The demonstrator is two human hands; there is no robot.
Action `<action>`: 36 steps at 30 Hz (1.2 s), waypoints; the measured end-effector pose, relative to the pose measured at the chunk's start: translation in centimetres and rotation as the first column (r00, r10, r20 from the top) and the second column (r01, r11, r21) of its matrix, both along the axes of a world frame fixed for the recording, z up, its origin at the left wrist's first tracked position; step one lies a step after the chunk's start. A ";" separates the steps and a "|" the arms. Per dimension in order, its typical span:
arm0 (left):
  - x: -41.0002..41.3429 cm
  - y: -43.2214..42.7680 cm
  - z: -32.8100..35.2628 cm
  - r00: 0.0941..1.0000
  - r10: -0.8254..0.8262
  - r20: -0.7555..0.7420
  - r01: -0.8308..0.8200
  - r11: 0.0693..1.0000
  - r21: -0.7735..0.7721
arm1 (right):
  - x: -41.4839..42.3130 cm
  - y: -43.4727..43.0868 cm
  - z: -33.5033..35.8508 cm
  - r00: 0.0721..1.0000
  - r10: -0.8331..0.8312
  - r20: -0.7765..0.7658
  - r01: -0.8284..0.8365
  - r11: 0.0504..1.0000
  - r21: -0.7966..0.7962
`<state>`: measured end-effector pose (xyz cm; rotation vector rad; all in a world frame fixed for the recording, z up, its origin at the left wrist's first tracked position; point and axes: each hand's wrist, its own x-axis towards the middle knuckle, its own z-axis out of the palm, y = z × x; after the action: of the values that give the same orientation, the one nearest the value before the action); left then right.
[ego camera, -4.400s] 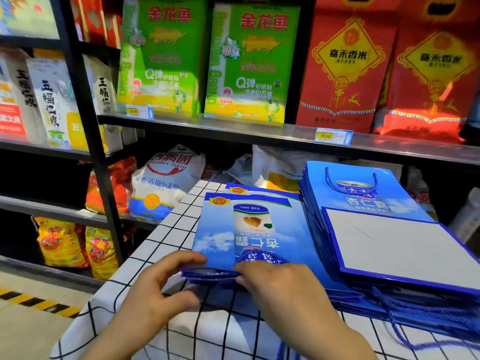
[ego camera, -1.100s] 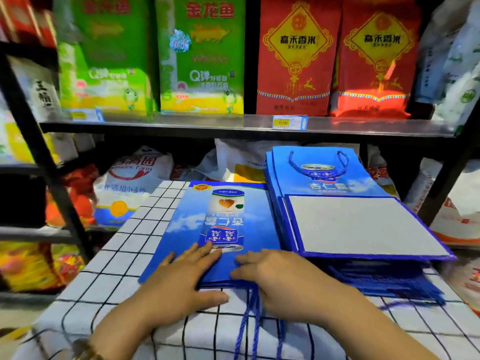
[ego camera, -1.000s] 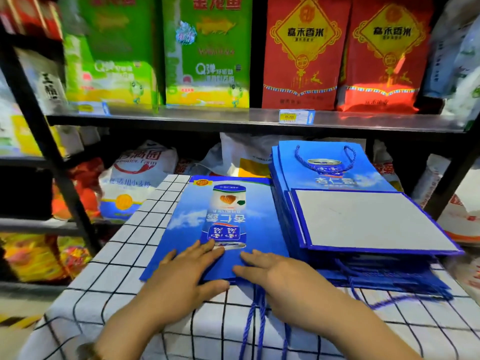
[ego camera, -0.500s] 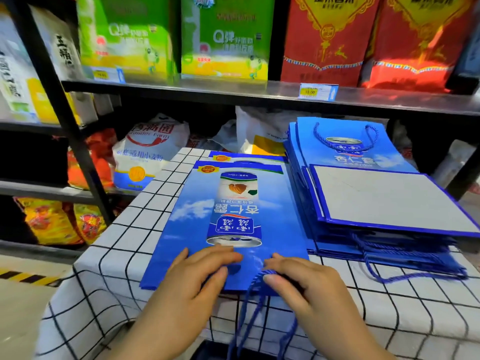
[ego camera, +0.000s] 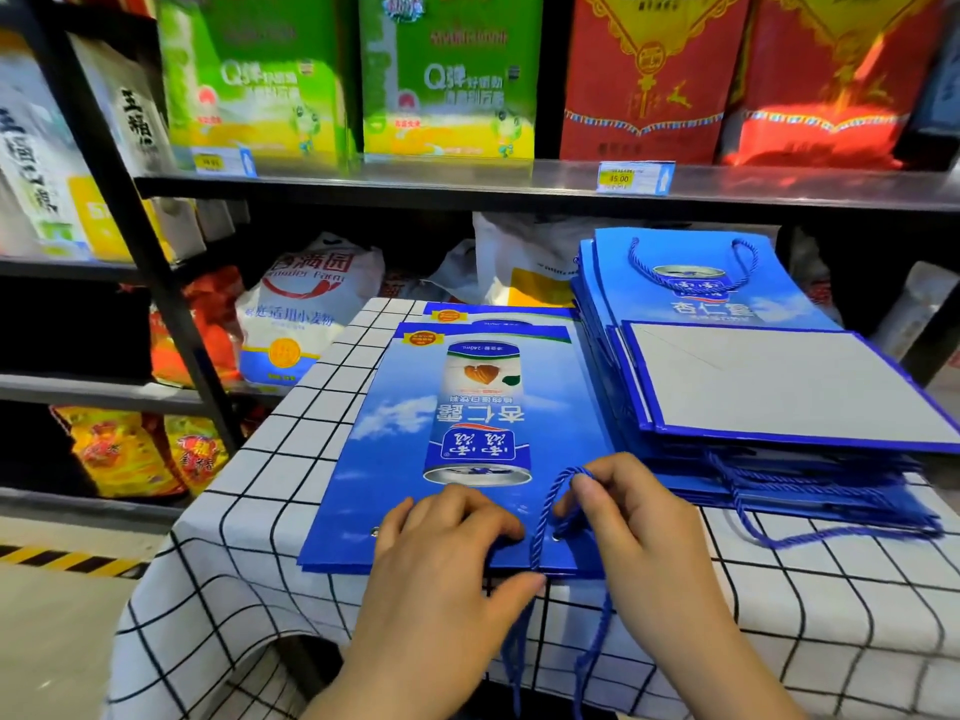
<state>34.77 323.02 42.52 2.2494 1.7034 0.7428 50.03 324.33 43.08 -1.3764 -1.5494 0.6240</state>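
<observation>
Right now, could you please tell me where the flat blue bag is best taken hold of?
The bag lies flat, so grip its near edge beside the cord holes, coming from the front: only that edge sits by the table rim, letting a thumb slip under.

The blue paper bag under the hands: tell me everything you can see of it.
The blue paper bag lies flat and folded on the checked tablecloth, glossy, printed with sky, clouds and a drink can, upside down to the camera. Its near edge has eyelets and a twisted blue cord handle. The left hand grips that edge; the right hand pinches the cord's loop. A similar bag peeks out beneath its far end.
</observation>
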 end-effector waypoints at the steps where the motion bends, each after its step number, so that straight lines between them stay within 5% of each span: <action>1: 0.3 0.3 -0.5 1.000 -0.012 0.001 0.012 0.999 0.037 | 0.0 0.0 0.0 1.000 -0.002 -0.004 0.002 1.000 -0.004; 3: 0.5 0.6 -1.4 0.998 -0.028 0.049 0.022 0.991 0.129 | 0.1 0.1 0.0 1.000 -0.009 -0.012 0.009 1.000 -0.003; 6: 0.2 1.0 -0.4 0.958 -0.011 0.286 0.006 1.000 0.020 | 0.3 0.4 -0.3 0.998 -0.025 -0.050 0.026 1.000 0.009; 9: -0.8 2.1 2.0 0.773 0.133 0.620 -0.020 0.982 -0.186 | 0.0 -0.1 -0.1 0.993 -0.108 0.038 0.099 0.975 0.198; 11: -1.3 3.0 3.6 0.691 0.181 0.700 -0.001 0.968 -0.250 | -0.4 -0.7 0.6 0.976 -0.122 0.181 0.051 0.934 0.354; 13: -1.4 3.8 4.9 0.651 0.167 0.741 0.036 0.968 -0.250 | -1.5 -1.2 1.7 0.974 0.045 0.221 -0.085 0.980 0.180; 15: -1.4 4.3 6.1 0.641 0.136 0.756 0.076 0.968 -0.239 | -2.9 -1.5 2.9 0.940 0.179 0.290 -0.156 0.982 -0.103; 17: -1.3 4.7 6.8 0.644 0.120 0.756 0.092 0.968 -0.232 | -3.6 -1.3 3.0 0.890 0.227 0.396 -0.162 0.968 -0.190; 23: -1.8 5.3 7.2 0.627 0.116 0.770 0.110 0.966 -0.235 | -4.5 0.1 3.1 0.918 0.313 0.243 -0.271 0.944 -0.190; 27: -4.0 4.7 6.0 0.728 0.134 0.673 0.096 0.951 -0.293 | -4.8 1.8 4.1 0.953 0.303 -0.006 -0.299 0.936 -0.184; 32: -6.3 2.5 4.4 0.791 0.149 0.593 0.136 0.903 -0.408 | -5.7 3.8 4.5 0.954 0.290 -0.079 -0.299 0.939 -0.171; 36: -7.4 1.9 3.3 0.807 0.223 0.547 0.017 0.917 -0.399 | -6.9 4.2 4.4 0.922 0.321 -0.215 -0.363 0.911 -0.198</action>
<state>27.36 324.97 45.84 1.4582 1.4986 0.9083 43.17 328.56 47.47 -1.1827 -1.6226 1.1487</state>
